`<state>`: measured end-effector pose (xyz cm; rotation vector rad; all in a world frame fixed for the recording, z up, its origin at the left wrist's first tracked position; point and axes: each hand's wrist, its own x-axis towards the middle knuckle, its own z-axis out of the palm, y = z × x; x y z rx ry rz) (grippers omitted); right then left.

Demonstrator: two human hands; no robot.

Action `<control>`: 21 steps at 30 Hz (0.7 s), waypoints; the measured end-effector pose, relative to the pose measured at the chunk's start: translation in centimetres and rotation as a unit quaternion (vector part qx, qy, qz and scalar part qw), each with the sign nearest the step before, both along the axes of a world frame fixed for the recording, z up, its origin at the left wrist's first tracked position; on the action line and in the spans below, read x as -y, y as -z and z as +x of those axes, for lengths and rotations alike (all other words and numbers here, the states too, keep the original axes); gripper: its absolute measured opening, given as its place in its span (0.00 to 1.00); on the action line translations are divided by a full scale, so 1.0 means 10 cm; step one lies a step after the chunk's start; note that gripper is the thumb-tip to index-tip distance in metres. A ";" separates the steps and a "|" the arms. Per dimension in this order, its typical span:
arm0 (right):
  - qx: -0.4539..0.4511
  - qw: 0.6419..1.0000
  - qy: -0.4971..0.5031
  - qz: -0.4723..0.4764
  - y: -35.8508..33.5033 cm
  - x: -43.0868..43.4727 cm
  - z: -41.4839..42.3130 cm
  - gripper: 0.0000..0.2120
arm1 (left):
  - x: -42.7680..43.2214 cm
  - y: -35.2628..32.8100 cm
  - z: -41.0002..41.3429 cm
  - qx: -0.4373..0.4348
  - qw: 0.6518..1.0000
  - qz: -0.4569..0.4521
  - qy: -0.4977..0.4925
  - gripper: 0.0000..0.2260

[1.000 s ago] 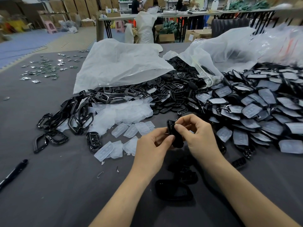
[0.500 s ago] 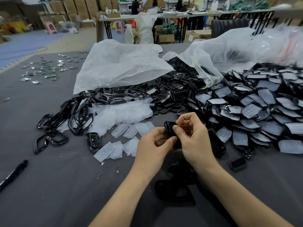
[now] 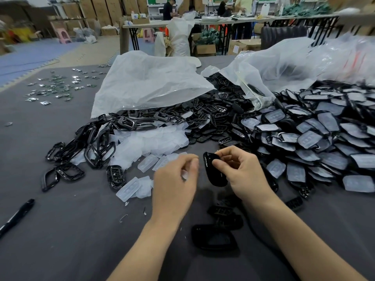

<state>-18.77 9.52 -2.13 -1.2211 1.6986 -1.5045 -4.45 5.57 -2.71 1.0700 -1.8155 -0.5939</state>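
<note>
My right hand (image 3: 247, 175) pinches a glossy black key-fob shell (image 3: 215, 172) by its upper edge and holds it upright above the grey table cloth (image 3: 71, 240). My left hand (image 3: 174, 183) hovers just left of the shell, apart from it, blurred, fingers loosely curled. Just beyond its fingertips lie translucent white button pads (image 3: 134, 187), with more heaped behind. Black button grids (image 3: 116, 176) and shell halves (image 3: 215, 238) lie on the cloth around my arms.
Black ring frames (image 3: 97, 142) pile up at the left. A large heap of padded shells (image 3: 316, 138) fills the right. Two clear plastic bags (image 3: 150, 84) lie behind. A black pen (image 3: 17, 216) lies at the left edge; small packets (image 3: 54, 88) are scattered at far left.
Both hands worked on the black shell together before. Now my left hand has let go and drawn away to the left, while my right hand keeps the shell.
</note>
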 end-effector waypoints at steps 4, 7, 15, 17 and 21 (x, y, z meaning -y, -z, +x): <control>-0.126 0.989 0.008 0.081 0.05 0.01 -0.06 0.08 | 0.19 0.06 0.17 0.224 0.964 -0.001 -0.146 0.18; -0.200 0.975 0.016 0.098 0.09 0.02 -0.04 0.05 | 0.21 0.13 0.18 0.279 0.951 0.040 -0.127 0.15; -0.257 0.959 0.021 0.114 0.07 0.02 -0.06 0.05 | 0.14 0.11 0.11 0.242 0.960 -0.010 -0.138 0.04; -0.260 0.958 0.021 0.116 0.06 0.01 -0.06 0.05 | 0.10 0.11 0.08 0.278 0.952 0.008 -0.125 0.07; -0.244 0.964 0.026 0.102 0.06 -0.01 -0.08 0.04 | 0.08 0.12 0.04 0.297 0.950 0.027 -0.094 0.06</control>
